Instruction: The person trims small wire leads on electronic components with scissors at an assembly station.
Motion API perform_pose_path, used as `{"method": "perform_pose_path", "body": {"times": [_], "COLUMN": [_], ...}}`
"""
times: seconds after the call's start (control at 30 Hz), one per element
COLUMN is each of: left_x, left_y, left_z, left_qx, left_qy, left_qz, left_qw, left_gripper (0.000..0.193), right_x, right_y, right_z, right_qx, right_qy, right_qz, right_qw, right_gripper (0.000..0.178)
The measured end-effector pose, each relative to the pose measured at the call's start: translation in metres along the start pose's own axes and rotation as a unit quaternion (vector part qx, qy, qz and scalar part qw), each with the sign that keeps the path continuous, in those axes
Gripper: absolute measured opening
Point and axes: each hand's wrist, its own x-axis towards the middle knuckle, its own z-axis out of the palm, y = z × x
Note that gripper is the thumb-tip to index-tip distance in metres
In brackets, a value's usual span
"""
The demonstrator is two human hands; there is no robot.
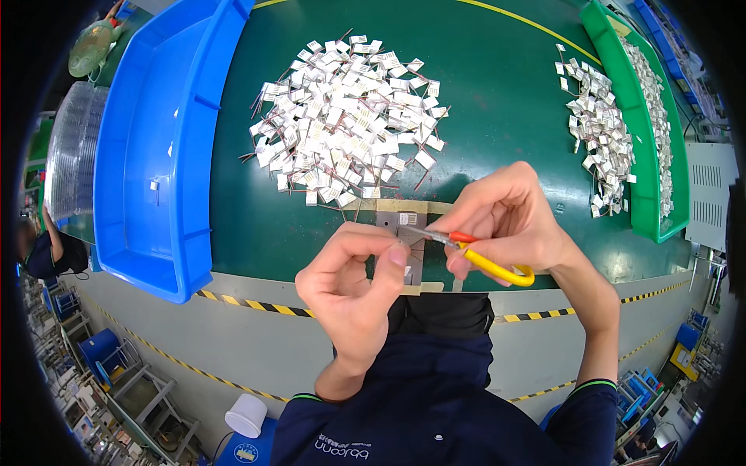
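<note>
My right hand (505, 225) is closed around small pointed pliers (441, 236) with red and yellow grips; their thin silver tip points left. Just left of that tip, thumb and forefinger of my left hand (353, 279) are pinched together, and what lies between them is too small to make out. Both hands are over a grey metal block (416, 268) at the table's near edge, fixed with beige tape (431, 207). A small white connector (407, 219) sits at the block's far end, beside the pliers' tip. My fingers partly hide the block.
Beyond my hands lies a large heap of white connectors with dark wires (350, 116) on the green table (497, 101). A blue bin (159, 140) stands left with a connector inside. A smaller heap (602, 132) lies beside a green bin (641, 147) at right.
</note>
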Motion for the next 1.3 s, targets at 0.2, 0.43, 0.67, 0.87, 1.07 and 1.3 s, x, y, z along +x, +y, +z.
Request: {"method": "perform_pose_path", "body": {"times": [0.2, 0.43, 0.67, 0.87, 1.07, 1.3], "left_x": [0.018, 0.014, 0.003, 0.009, 0.007, 0.004], "left_y": [0.010, 0.017, -0.006, -0.011, 0.002, 0.002], "left_z": [0.010, -0.007, -0.025, -0.017, -0.007, -0.008], "left_qx": [0.086, 0.490, 0.550, 0.537, 0.495, 0.349], "left_qy": [0.059, -0.069, -0.085, -0.044, -0.038, 0.013], "left_qz": [0.114, 0.207, 0.263, 0.245, 0.269, 0.239], "left_qw": [0.988, 0.844, 0.788, 0.806, 0.825, 0.906], "left_gripper": [0.016, 0.035, 0.022, 0.015, 0.014, 0.021], "right_x": [0.008, 0.004, 0.008, 0.010, 0.011, 0.012], "right_y": [-0.004, 0.001, -0.005, 0.015, 0.006, -0.003], "right_z": [0.003, -0.004, 0.003, 0.006, 0.013, 0.011], "right_qx": [0.066, 0.079, 0.055, -0.079, -0.015, 0.077], "right_qy": [0.064, 0.063, 0.068, 0.146, 0.141, 0.125], "right_qz": [0.012, 0.006, 0.028, -0.058, 0.037, 0.064], "right_qw": [0.996, 0.995, 0.996, 0.984, 0.989, 0.987], "right_gripper": [0.019, 0.021, 0.019, 0.024, 0.035, 0.030]}}
